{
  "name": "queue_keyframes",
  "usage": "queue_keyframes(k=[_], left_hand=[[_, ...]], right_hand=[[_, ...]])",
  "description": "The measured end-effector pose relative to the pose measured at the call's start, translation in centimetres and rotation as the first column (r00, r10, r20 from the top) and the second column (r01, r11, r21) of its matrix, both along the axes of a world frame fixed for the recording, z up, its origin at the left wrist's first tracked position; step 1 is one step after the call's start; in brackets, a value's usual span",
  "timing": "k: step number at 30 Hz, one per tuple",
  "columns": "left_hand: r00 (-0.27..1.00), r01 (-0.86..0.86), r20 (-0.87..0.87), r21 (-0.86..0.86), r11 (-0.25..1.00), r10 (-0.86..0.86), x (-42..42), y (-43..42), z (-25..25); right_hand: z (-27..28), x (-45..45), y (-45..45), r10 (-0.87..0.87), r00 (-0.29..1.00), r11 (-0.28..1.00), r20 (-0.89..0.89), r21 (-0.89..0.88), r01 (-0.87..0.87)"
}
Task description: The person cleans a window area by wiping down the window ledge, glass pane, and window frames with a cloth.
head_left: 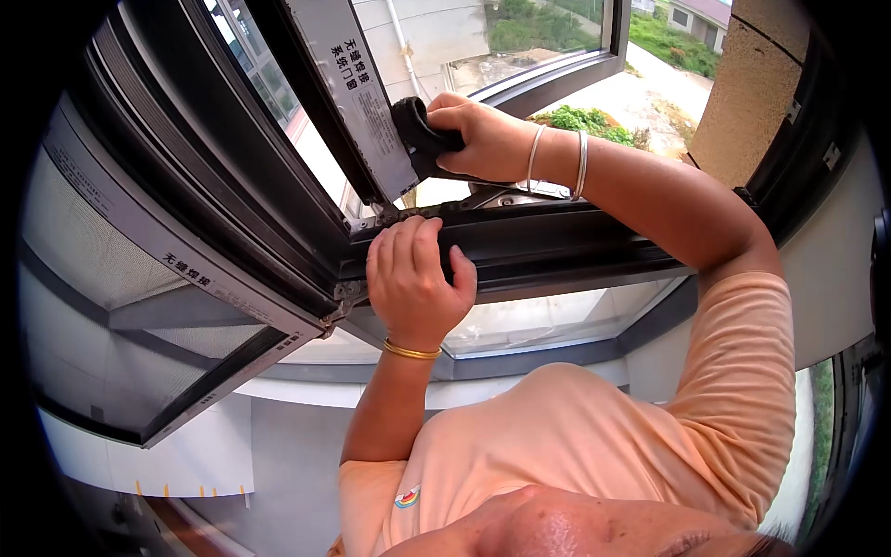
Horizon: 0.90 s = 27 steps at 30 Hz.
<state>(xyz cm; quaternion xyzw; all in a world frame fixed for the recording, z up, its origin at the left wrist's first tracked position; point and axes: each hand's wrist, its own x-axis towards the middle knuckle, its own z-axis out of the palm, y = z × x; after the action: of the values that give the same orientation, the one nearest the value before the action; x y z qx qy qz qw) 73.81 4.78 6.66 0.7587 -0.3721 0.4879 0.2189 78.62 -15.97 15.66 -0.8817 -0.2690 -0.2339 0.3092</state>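
My right hand, two silver bangles at its wrist, is closed around a dark, bunched black thing. It looks like a cloth, but its kind is not certain. The black thing presses against the edge of the open window sash, which carries a pale protective strip with printed characters. My left hand, with a gold bangle, lies over the black lower window frame, fingers bent across its top and thumb apart. Between my two hands a metal hinge arm joins the sash to the frame.
At left a screen sash with a labelled strip swings inward, its lower corner jutting into the room. Another open pane stands outside, beyond my right hand. A tan wall borders the opening at right.
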Motion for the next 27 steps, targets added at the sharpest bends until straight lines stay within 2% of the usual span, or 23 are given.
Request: queue_keyframes(k=[2, 5, 7, 8, 9, 11, 12, 14, 15, 16, 18, 23, 26, 27], left_hand=[[1.000, -0.015, 0.008, -0.007, 1.000, 0.015, -0.1, -0.1, -0.2], [0.999, -0.041, 0.008, 0.007, 0.999, 0.041, -0.2, -0.2, -0.2], [0.999, -0.042, 0.010, 0.021, 0.999, 0.042, -0.1, -0.2, -0.3], [0.999, -0.048, 0.017, 0.016, 0.999, 0.048, -0.1, -0.2, -0.3], [0.999, -0.035, 0.011, 0.018, 0.999, 0.035, -0.2, -0.1, -0.3], [1.000, -0.019, 0.022, 0.018, 1.000, 0.019, 0.0, -0.1, -0.3], [1.000, -0.002, 0.017, 0.005, 1.000, 0.002, 0.0, -0.1, -0.4], [1.000, -0.007, 0.021, 0.003, 1.000, 0.007, -0.1, 0.0, -0.2], [1.000, -0.014, 0.014, 0.010, 1.000, 0.013, -0.2, -0.1, -0.2], [1.000, -0.012, 0.013, 0.006, 1.000, 0.012, -0.2, -0.1, -0.2], [0.999, -0.032, 0.043, 0.019, 0.999, 0.031, -0.1, -0.1, 0.0], [0.999, -0.040, 0.013, 0.022, 0.999, 0.040, -0.2, -0.3, -0.2], [0.999, -0.047, 0.014, 0.035, 0.998, 0.047, -0.2, -0.3, -0.4], [0.999, -0.048, 0.028, 0.033, 0.998, 0.047, -0.1, -0.3, -0.4]], right_hand=[[0.2, 0.0, -0.5, 0.078, 0.994, 0.993, -0.073, -0.085, -0.084], [1.3, -1.0, 0.3, -0.079, 0.996, 0.956, -0.046, -0.288, 0.062], [1.6, -1.2, 0.9, -0.180, 0.980, 0.873, 0.087, -0.445, 0.200], [1.6, -1.3, 0.8, -0.145, 0.950, 0.790, 0.275, -0.546, 0.279], [2.0, -1.3, 0.4, -0.141, 0.917, 0.710, 0.373, -0.608, 0.356], [2.9, -0.3, -1.2, -0.164, 0.825, 0.513, 0.540, -0.668, 0.539], [2.9, -0.1, -2.5, -0.203, 0.800, 0.473, 0.565, -0.658, 0.585], [2.9, -1.1, -3.3, -0.108, 0.826, 0.697, 0.554, -0.550, 0.460], [2.4, -1.0, -3.1, -0.112, 0.850, 0.750, 0.515, -0.517, 0.412], [1.9, -0.8, -2.6, -0.047, 0.838, 0.740, 0.543, -0.544, 0.394], [0.9, -0.1, -1.5, 0.032, 0.886, 0.760, 0.463, -0.587, 0.279], [1.2, -0.8, -1.3, 0.085, 0.866, 0.586, 0.493, -0.727, 0.357], [1.9, -1.3, -1.2, 0.077, 0.876, 0.525, 0.476, -0.766, 0.370], [1.3, -0.6, -2.6, 0.074, 0.851, 0.540, 0.521, -0.738, 0.405]])
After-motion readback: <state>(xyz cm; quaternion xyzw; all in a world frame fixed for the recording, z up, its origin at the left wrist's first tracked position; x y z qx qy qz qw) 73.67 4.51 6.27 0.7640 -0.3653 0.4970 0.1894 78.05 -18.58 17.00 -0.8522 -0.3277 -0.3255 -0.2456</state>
